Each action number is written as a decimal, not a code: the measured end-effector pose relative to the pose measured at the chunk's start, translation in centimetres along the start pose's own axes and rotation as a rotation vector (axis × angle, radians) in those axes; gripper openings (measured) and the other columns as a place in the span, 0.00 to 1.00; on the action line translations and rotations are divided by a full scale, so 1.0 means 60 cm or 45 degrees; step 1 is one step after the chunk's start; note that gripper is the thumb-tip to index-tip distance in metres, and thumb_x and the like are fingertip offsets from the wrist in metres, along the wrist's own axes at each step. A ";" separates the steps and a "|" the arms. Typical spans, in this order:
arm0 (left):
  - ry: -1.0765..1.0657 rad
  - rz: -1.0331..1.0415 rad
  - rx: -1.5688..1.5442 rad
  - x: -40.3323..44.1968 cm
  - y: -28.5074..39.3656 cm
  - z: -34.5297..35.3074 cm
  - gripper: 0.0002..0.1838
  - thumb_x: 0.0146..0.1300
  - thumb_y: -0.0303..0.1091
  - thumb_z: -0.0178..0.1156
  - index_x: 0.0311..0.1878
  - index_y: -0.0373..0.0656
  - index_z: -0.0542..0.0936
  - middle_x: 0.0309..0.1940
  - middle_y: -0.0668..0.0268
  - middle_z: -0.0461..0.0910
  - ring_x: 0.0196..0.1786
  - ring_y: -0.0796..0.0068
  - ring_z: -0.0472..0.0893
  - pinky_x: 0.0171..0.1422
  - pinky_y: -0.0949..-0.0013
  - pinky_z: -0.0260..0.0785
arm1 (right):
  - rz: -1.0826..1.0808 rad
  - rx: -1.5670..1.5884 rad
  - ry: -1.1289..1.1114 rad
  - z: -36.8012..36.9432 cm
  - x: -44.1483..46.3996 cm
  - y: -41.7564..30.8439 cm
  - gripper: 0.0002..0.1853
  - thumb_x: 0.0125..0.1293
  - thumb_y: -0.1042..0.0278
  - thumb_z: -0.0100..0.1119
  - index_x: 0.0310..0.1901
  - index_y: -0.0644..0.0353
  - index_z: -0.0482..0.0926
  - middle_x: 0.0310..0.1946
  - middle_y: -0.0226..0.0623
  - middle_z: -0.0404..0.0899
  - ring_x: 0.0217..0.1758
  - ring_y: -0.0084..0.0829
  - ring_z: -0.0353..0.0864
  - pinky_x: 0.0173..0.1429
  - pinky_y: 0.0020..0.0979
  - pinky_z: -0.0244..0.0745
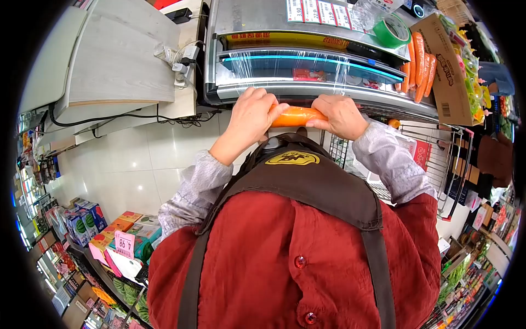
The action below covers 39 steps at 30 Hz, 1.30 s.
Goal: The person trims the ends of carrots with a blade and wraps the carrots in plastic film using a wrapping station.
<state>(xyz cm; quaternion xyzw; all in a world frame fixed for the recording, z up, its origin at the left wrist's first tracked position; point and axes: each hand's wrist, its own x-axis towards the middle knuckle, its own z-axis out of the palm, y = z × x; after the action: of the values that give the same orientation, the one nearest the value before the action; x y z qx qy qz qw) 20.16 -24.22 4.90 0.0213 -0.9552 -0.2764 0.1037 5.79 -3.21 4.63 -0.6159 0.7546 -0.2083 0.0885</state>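
Between my two hands, in front of the wrapping machine (219,93), is an orange carrot (298,116) with a shiny film surface. My left hand (245,122) closes round its left end, thumb along the top. The right end is in my right hand (342,116), its fingers curled over it. Clear cling film (241,64) stretches in creased strands across the machine's front, down toward both hands. Whether more than one carrot is in the wrap, I cannot tell.
Several wrapped carrots (421,63) lie at the machine's right, beside a cardboard box (446,71). A roll of green tape (392,30) and price labels (320,12) rest on top. A shopping cart (438,159) stands at right, a cabinet with cables (118,52) at left.
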 end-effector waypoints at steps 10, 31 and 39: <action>0.903 -0.575 -0.416 -0.041 -0.022 0.041 0.16 0.59 0.37 0.67 0.36 0.39 0.70 0.29 0.65 0.71 0.32 0.69 0.73 0.37 0.67 0.66 | 0.148 0.214 -0.394 0.001 0.035 0.053 0.25 0.70 0.42 0.47 0.35 0.60 0.78 0.26 0.46 0.77 0.31 0.51 0.77 0.37 0.45 0.70; 0.748 -1.133 -2.544 -0.008 0.028 0.132 0.26 0.64 0.44 0.63 0.60 0.45 0.68 0.52 0.61 0.75 0.57 0.64 0.75 0.63 0.55 0.70 | -0.050 -0.226 0.144 0.005 0.055 -0.047 0.31 0.50 0.60 0.70 0.56 0.59 0.71 0.48 0.40 0.74 0.52 0.42 0.73 0.55 0.38 0.68; 0.665 -1.096 -2.460 0.000 0.036 0.113 0.27 0.63 0.44 0.64 0.62 0.48 0.66 0.57 0.64 0.72 0.59 0.67 0.73 0.66 0.56 0.65 | -0.053 0.166 -0.019 0.011 0.088 0.028 0.28 0.55 0.59 0.68 0.55 0.60 0.72 0.46 0.44 0.76 0.49 0.46 0.77 0.52 0.41 0.72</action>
<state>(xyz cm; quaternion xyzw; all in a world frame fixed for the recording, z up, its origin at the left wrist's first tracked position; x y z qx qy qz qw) 18.78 -18.83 0.44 0.3217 -0.1955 -0.9105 0.1709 3.34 -8.21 3.95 -0.6258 0.7259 -0.2542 0.1298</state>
